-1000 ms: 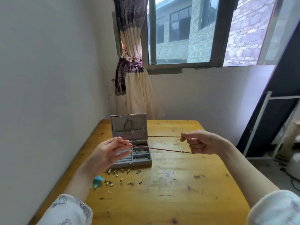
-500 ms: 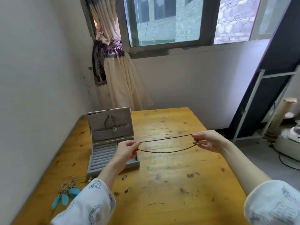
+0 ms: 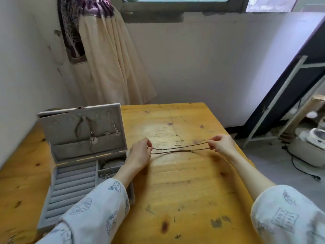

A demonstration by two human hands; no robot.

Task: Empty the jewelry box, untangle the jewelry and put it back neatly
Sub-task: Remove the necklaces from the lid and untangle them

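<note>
A thin brown beaded necklace [image 3: 179,149] stretches as two strands above the wooden table [image 3: 184,191]. My left hand [image 3: 139,152] pinches its left end and my right hand [image 3: 220,145] pinches its right end. The grey jewelry box [image 3: 73,182] stands open at the left, its lid [image 3: 82,132] upright with a few chains and a round pendant hanging inside. Ring rolls fill the box's left half; tangled jewelry lies in its right compartments, partly hidden by my left forearm.
A wall runs along the table's left side. A tied curtain [image 3: 105,55] hangs behind the box under the window. Right of the table stand a metal rack [image 3: 281,103] and a white appliance [image 3: 311,147] with a cable on the floor.
The camera tilted down and drew closer. Both hands carried the necklace right of the box and lower toward the table, with the strands hanging slacker; the loose earrings left the view.
</note>
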